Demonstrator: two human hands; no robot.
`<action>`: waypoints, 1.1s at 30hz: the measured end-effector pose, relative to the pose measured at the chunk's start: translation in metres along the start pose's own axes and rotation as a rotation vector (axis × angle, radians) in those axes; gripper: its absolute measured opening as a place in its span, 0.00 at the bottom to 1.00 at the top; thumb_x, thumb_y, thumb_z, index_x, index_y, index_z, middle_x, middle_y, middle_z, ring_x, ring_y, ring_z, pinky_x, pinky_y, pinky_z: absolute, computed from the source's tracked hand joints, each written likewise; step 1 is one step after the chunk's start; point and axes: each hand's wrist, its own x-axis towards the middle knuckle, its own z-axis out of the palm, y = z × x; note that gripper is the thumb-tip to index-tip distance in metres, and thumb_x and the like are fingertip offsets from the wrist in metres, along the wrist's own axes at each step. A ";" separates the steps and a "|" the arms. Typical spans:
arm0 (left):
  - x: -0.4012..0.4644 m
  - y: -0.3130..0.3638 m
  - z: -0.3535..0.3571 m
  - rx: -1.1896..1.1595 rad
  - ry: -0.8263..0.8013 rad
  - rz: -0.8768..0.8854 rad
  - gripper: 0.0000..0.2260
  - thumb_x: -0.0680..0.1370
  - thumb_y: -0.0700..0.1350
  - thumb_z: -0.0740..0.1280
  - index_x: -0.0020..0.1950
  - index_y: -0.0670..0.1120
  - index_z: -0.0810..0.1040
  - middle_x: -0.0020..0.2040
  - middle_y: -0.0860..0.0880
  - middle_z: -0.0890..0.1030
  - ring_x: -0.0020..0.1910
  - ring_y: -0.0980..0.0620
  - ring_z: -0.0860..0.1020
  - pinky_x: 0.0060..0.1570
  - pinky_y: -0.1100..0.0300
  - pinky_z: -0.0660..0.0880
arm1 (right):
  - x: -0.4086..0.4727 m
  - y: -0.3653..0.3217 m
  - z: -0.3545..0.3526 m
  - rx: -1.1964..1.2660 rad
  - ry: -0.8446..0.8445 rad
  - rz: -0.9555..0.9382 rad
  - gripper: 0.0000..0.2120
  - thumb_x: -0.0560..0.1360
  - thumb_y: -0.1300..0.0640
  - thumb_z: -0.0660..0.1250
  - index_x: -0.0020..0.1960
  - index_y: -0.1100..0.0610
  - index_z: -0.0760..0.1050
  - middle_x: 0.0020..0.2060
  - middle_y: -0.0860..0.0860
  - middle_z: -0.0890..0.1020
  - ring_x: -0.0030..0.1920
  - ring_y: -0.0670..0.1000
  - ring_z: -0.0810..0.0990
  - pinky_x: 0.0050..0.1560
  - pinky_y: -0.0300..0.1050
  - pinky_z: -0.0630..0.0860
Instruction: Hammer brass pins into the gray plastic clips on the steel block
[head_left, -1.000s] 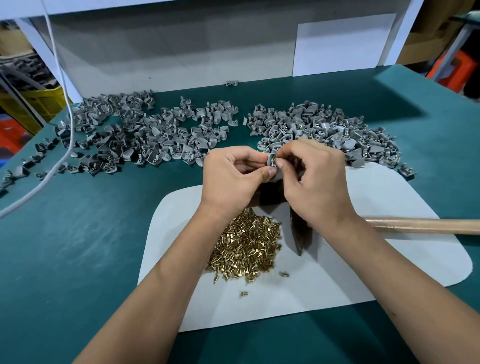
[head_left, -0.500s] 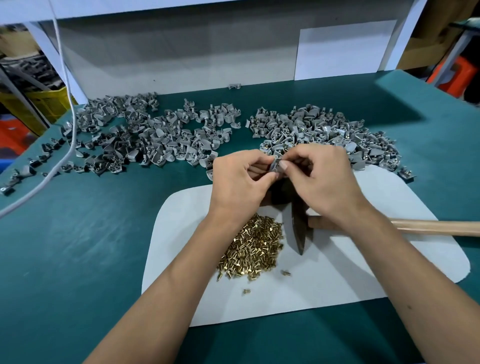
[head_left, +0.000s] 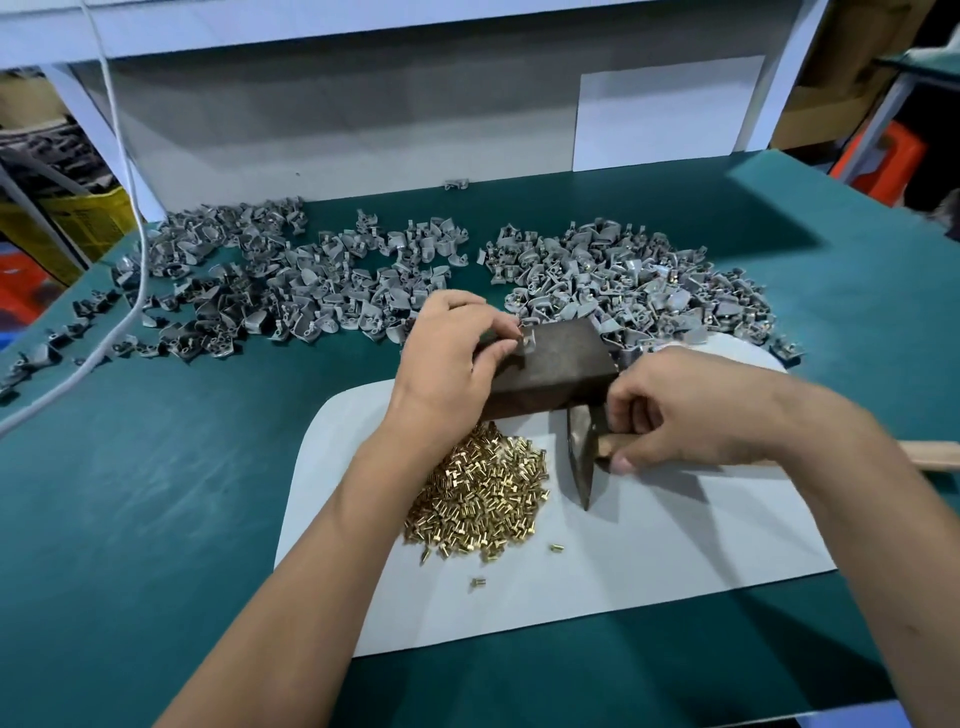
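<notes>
A dark steel block (head_left: 558, 364) stands on the white mat (head_left: 675, 545). My left hand (head_left: 447, 358) pinches a gray plastic clip (head_left: 525, 340) against the block's top left edge. My right hand (head_left: 680, 410) curls round the wooden handle (head_left: 932, 453) of a hammer just behind its dark head (head_left: 581, 460), which lies on the mat in front of the block. A heap of brass pins (head_left: 483, 499) lies on the mat below my left hand.
Gray clips lie in two heaps on the green table, one at the back left (head_left: 270, 291) and one at the back right (head_left: 634, 280). A white cable (head_left: 130, 249) hangs at the left. Two stray pins (head_left: 557, 547) lie on the mat.
My right hand left the clip and dropped to the hammer handle by the head. The steel block came into view. My left hand still holds the clip on the block.
</notes>
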 end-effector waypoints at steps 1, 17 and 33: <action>0.000 0.000 0.001 -0.008 -0.025 0.008 0.04 0.78 0.40 0.73 0.51 0.48 0.85 0.54 0.53 0.84 0.61 0.54 0.72 0.61 0.68 0.65 | -0.002 0.002 -0.002 -0.004 -0.018 -0.019 0.12 0.70 0.44 0.78 0.41 0.49 0.79 0.35 0.44 0.82 0.37 0.46 0.80 0.41 0.49 0.79; -0.001 -0.002 0.005 -0.223 0.002 -0.164 0.05 0.73 0.41 0.78 0.43 0.50 0.85 0.53 0.55 0.85 0.61 0.54 0.77 0.66 0.49 0.72 | 0.016 -0.014 -0.019 0.267 0.489 -0.077 0.16 0.85 0.52 0.59 0.39 0.52 0.69 0.33 0.50 0.76 0.35 0.52 0.75 0.39 0.55 0.73; 0.001 -0.004 0.007 -0.310 -0.037 -0.214 0.06 0.73 0.40 0.77 0.40 0.51 0.86 0.54 0.52 0.85 0.60 0.56 0.81 0.66 0.48 0.75 | 0.023 -0.031 -0.020 0.083 0.732 -0.029 0.12 0.84 0.46 0.52 0.53 0.51 0.70 0.32 0.47 0.71 0.32 0.57 0.72 0.36 0.49 0.68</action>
